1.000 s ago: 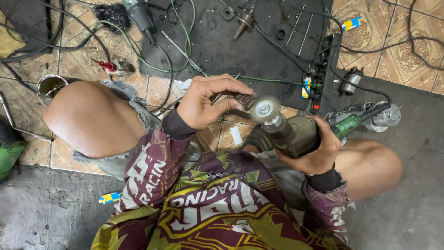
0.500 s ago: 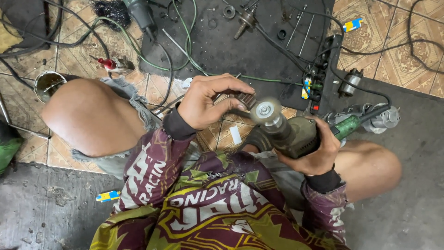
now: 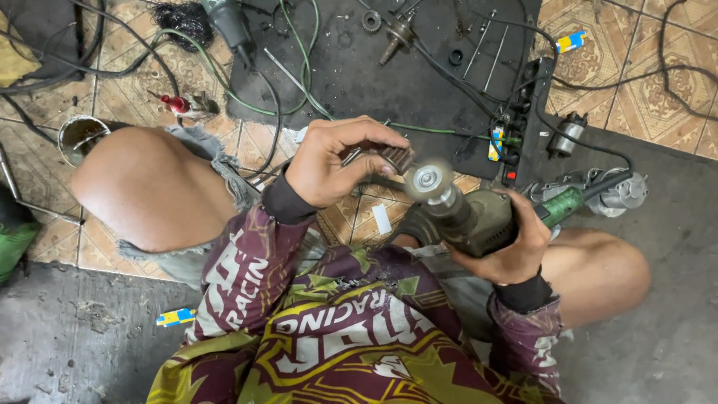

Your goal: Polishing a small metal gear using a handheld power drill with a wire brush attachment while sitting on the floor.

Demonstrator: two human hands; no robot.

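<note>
My left hand [image 3: 333, 161] grips a small dark ribbed metal part [image 3: 389, 158] and holds it against the blurred round wheel [image 3: 428, 179] of a power tool. The tool is a dark olive grinder [image 3: 479, 221], and my right hand [image 3: 516, 239] is wrapped around its body. Both hands are raised above my lap, between my bare knees. A green cable end [image 3: 561, 206] sticks out just behind my right hand.
A black mat [image 3: 419, 82] lies ahead with metal rods, washers, a shaft and a black power strip [image 3: 523, 120] on it. Cables cross the tiled floor. A tin can [image 3: 78, 135] stands by my left knee, and a red-handled tool [image 3: 176, 103] lies near it.
My left hand has shifted slightly, turning the metal part against the wheel. The right hand and grinder stay in about the same place.
</note>
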